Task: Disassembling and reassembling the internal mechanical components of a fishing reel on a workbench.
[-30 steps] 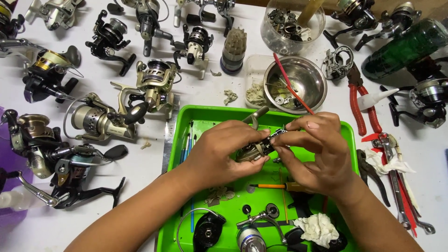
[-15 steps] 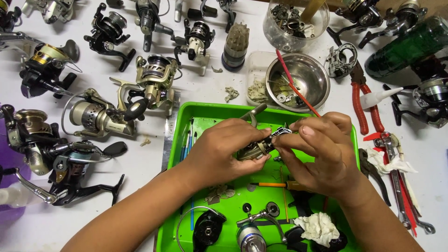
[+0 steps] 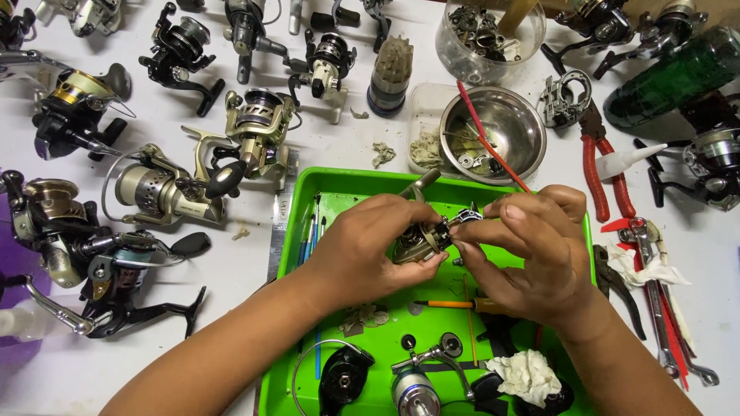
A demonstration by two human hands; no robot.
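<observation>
Both hands are clamped on a small reel body (image 3: 422,240) over the green tray (image 3: 339,192), left hand (image 3: 370,250) cupping it, right hand (image 3: 532,246) pinching its top, with a steel bowl (image 3: 512,123) and red pliers (image 3: 601,162) just behind.

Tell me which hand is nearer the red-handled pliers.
Right. The right hand sits just left of the red-handled pliers; the left hand is farther left, beyond it.

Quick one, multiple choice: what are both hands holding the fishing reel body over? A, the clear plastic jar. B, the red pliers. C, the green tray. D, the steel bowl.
C: both the left hand and right hand grip the reel body above the green tray.
</observation>
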